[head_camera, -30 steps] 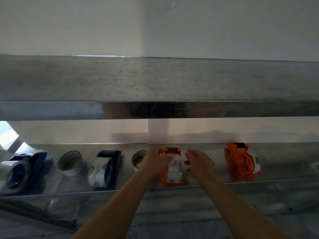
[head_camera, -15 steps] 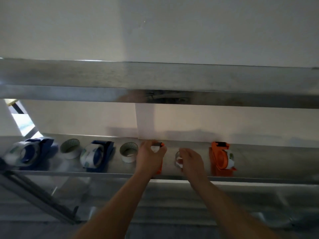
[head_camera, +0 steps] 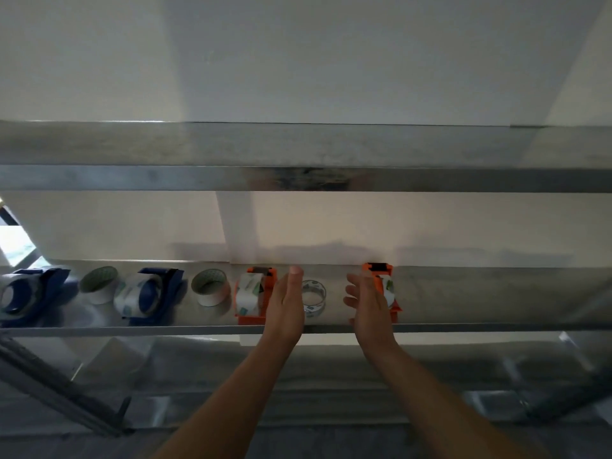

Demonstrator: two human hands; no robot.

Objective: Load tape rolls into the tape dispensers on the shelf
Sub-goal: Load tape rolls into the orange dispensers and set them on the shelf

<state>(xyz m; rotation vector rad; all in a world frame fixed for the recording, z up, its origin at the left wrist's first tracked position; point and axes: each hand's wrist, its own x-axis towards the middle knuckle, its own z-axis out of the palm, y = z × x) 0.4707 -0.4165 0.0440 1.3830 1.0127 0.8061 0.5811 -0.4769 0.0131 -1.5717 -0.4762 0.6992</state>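
Metal shelf point(head_camera: 165, 329) at chest height, with a row of tape items along it. From the far left: blue dispenser point(head_camera: 23, 294) loaded with a clear roll; loose white roll point(head_camera: 98, 283) just beside it; second blue dispenser point(head_camera: 150, 294), also carrying a roll; another loose white roll point(head_camera: 211, 287); then an orange dispenser point(head_camera: 255, 294) with a roll seated in it. Left hand point(head_camera: 286, 304) flat and open, fingers stretched forward, thumb side up, lying just to the right of that orange dispenser and partly covering its right edge; gripping nothing. Clear tape roll point(head_camera: 314, 297) lying loose on the shelf between the two hands, touching or nearly touching the left palm, hard to tell which. Right hand point(head_camera: 367, 299) also open, fingers slightly spread, holding nothing, set in front of a second orange dispenser point(head_camera: 385, 289) that already carries a roll; contact with the dispenser unclear. Hands well apart from each other, both forearms reaching up from the bottom of the view over the shelf's front lip. Upper shelf point(head_camera: 298, 154) bare above, pale wall point(head_camera: 298, 61) behind.
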